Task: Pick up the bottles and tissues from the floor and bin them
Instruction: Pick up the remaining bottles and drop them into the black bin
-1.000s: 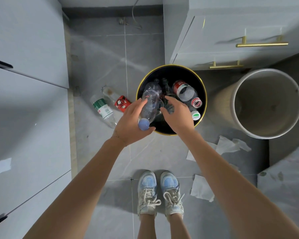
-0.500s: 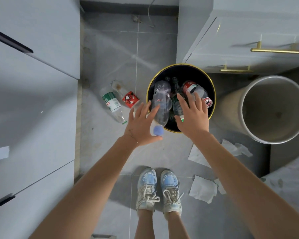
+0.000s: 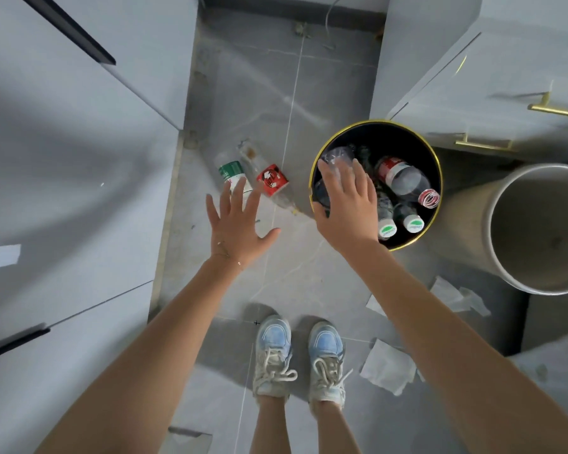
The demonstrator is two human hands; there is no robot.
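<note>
A black bin with a gold rim (image 3: 437,178) stands on the grey floor and holds several plastic bottles. My right hand (image 3: 350,204) hovers over its left edge, fingers spread, holding nothing. My left hand (image 3: 238,229) is open with fingers apart, just in front of two bottles lying on the floor: one with a green label (image 3: 231,170) and one with a red label (image 3: 271,180). White tissues lie on the floor at the right, one near my right shoe (image 3: 389,367) and others beside the second bin (image 3: 456,294).
A grey bin (image 3: 505,283) lies tilted at the right, empty. Grey cabinet fronts stand close at the left (image 3: 63,191) and a cabinet with gold handles (image 3: 482,145) at the back right. My shoes (image 3: 299,355) stand on the tiles below.
The clear bottle with the blue cap has left my hands and dropped into the black bin. My left hand has moved left toward the floor bottles; both hands are spread.
</note>
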